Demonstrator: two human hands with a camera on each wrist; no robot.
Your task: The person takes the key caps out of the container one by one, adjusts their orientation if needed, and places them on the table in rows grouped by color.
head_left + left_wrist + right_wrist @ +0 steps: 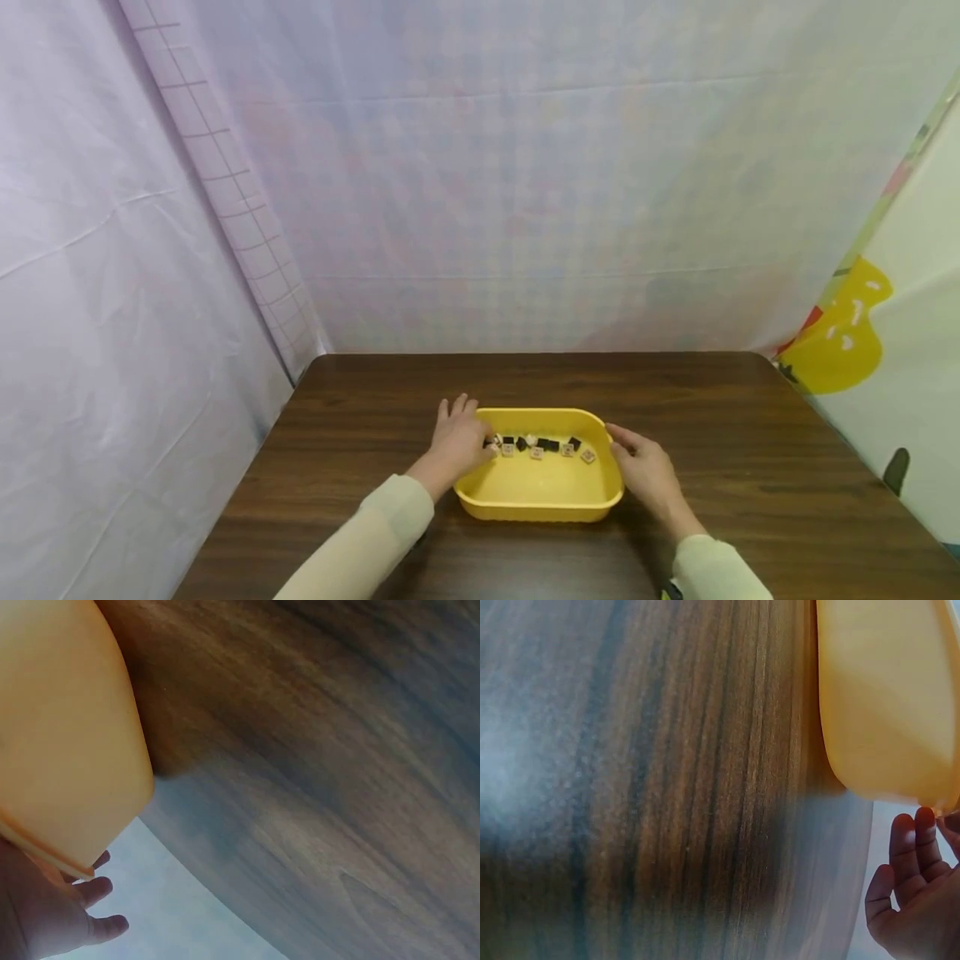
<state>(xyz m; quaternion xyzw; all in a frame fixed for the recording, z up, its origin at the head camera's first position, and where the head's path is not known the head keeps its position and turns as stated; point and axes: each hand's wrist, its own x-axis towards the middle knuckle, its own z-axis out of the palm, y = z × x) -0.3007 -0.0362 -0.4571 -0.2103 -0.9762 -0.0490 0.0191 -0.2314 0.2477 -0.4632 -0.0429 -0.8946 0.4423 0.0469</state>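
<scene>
A yellow plastic tub (pixel 540 510) sits on the table, with a row of small square pieces across its floor. Some are black pieces (pixel 552 446); others are pale pieces (pixel 567 450) with a darker mark on top. At the left rim, my left hand (pixel 459 440) has its thumb and a finger inside by the leftmost pieces, other fingers spread outside. Whether it pinches a piece is hidden. My right hand (pixel 647 468) grips the tub's right rim between thumb and fingers. In the right wrist view, the tub's outer wall (pixel 892 697) rises above the fingers.
The dark wood-grain table (pixel 360 400) extends around the tub on every side. Pale curtains (pixel 525 208) hang behind its far edge and along the left. On the right, a whitish sheet bears a yellow printed shape (pixel 840 342).
</scene>
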